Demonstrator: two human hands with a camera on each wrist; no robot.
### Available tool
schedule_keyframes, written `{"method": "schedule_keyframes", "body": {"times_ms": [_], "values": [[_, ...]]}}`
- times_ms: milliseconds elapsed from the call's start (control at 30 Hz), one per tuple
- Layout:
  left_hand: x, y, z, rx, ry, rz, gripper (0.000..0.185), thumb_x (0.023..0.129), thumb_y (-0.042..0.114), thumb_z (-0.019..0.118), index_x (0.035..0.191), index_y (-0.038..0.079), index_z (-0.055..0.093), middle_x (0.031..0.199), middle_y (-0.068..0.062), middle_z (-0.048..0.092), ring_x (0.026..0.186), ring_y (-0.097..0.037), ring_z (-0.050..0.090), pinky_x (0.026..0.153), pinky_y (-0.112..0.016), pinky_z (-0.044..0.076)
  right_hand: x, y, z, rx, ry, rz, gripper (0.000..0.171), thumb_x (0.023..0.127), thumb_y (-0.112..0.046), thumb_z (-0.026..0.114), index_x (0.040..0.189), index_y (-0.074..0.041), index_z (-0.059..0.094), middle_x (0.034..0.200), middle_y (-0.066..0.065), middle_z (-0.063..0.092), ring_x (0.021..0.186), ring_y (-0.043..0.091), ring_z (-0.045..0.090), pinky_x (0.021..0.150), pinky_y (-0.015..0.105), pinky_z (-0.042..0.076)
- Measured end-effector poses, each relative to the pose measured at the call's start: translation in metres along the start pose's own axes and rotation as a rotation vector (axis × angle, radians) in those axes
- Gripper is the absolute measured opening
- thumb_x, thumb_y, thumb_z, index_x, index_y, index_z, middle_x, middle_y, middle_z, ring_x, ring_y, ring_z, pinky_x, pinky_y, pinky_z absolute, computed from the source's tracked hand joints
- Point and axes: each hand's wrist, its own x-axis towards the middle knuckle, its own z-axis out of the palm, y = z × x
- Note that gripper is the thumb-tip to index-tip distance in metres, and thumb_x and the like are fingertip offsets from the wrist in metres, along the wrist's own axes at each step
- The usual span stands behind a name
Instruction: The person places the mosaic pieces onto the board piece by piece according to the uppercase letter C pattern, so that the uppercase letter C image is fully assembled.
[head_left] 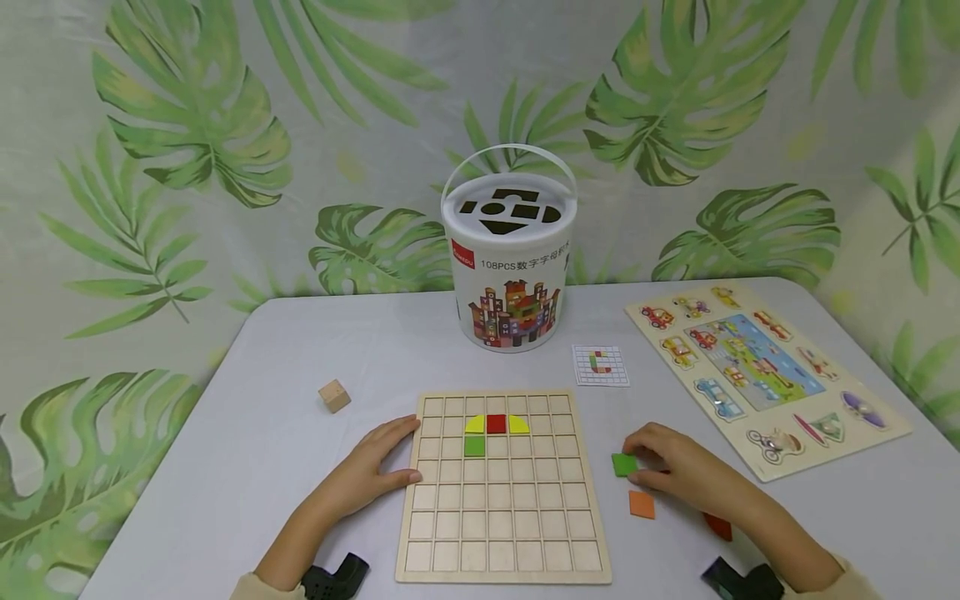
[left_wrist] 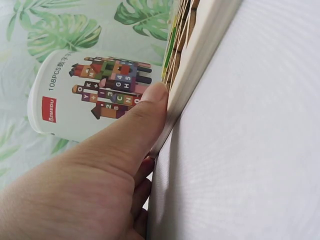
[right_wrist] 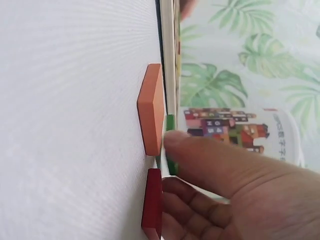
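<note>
Grey table (head_left: 247, 467) | green tile (head_left: 622, 464) pinched in right hand (head_left: 675, 467) grip

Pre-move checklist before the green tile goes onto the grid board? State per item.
1. Right hand pinches the green square tile: ok.
2. Left hand steadies the wooden grid board at its left edge: ok.
3. Free cells below the placed green piece: ok.
4. White pattern card visible: ok; its detail: cannot tell.
5. Orange square tile lies clear of the board: ok.
</note>
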Motion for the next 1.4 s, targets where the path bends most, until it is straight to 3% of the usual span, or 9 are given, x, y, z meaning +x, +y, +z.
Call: {"method": "schedule_keyframes", "body": {"times_ms": [167,500,700,1100,1400], "values": [[0.000,-0.001,0.000,-0.011,-0.013,-0.008,0.069,0.069,0.048,0.057,0.129,0.023,0.031,0.131,0.009,0.026,0.120,-0.011,0.018,0.094,-0.040,0.021,0.003,-0.004,-0.001,0.046,0.021,-0.009,0.028,0.071,-0.029,0.064,0.094,-0.020,0.053,0.084,-0.014,0.051,0.074,0.004,0.048,0.064,0.022,0.043],[0.000,-0.001,0.001,-0.020,-0.008,0.000,0.069,0.070,0.047,0.057,0.128,0.023,0.031,0.130,0.008,0.027,0.119,-0.012,0.020,0.093,-0.041,0.022,0.016,-0.024,-0.004,0.071,0.156,-0.118,0.031,0.071,-0.024,0.065,0.100,-0.018,0.055,0.088,-0.015,0.052,0.075,0.005,0.049,0.065,0.025,0.044],[0.001,-0.001,0.000,-0.016,-0.012,-0.014,0.070,0.069,0.048,0.057,0.129,0.023,0.031,0.131,0.008,0.026,0.120,-0.012,0.018,0.094,-0.041,0.021,0.034,-0.042,-0.002,0.091,0.188,-0.217,0.030,0.072,-0.020,0.065,0.100,-0.018,0.055,0.091,-0.014,0.051,0.078,0.007,0.049,0.067,0.026,0.044],[0.001,-0.002,0.001,0.000,0.006,0.021,0.070,0.069,0.048,0.057,0.128,0.021,0.032,0.131,0.007,0.027,0.120,-0.014,0.020,0.093,-0.040,0.022,0.078,-0.093,0.011,0.189,0.139,-0.356,0.029,0.076,-0.026,0.059,0.102,-0.014,0.054,0.096,-0.010,0.050,0.083,0.012,0.048,0.071,0.026,0.043],[0.001,-0.001,-0.002,-0.004,0.001,0.031,0.070,0.069,0.048,0.057,0.128,0.020,0.032,0.130,0.008,0.027,0.120,-0.015,0.020,0.094,-0.040,0.021,0.097,-0.114,0.040,0.192,0.056,-0.359,0.028,0.076,-0.024,0.060,0.101,-0.012,0.055,0.093,-0.008,0.051,0.081,0.012,0.049,0.070,0.024,0.043]]}}
